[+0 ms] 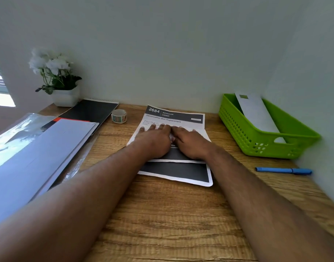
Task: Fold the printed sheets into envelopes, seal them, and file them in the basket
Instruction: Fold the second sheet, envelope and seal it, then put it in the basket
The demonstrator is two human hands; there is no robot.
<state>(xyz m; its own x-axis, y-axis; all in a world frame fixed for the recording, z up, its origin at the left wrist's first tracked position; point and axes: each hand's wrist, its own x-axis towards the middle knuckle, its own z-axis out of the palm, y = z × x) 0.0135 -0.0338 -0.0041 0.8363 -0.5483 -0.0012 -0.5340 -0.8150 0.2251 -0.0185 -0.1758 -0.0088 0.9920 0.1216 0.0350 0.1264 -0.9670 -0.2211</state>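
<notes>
— Both hands lie flat on the printed sheet (pixel 174 118): the left hand (pixel 152 138) has its fingers straight and spread, pressing down, and the right hand (pixel 190 142) just beside it presses the same way. Neither one grips anything.

— Where is the sheet?

— Mid-desk, on the wooden desk (pixel 162 214), with its lower part apparently folded up under the palms; a second dark-printed edge shows nearer the person. Whether that is the same sheet or another, the view does not settle.

— How would it handle?

— Likely light and limp, and prone to slide on smooth wood, so one palm should pin it while the other runs the crease. To lift it, pinching a free corner or side edge looks best.

— And to the right?

— The green basket (pixel 266 146) stands well apart, one white envelope (pixel 257 114) leaning inside it.
</notes>
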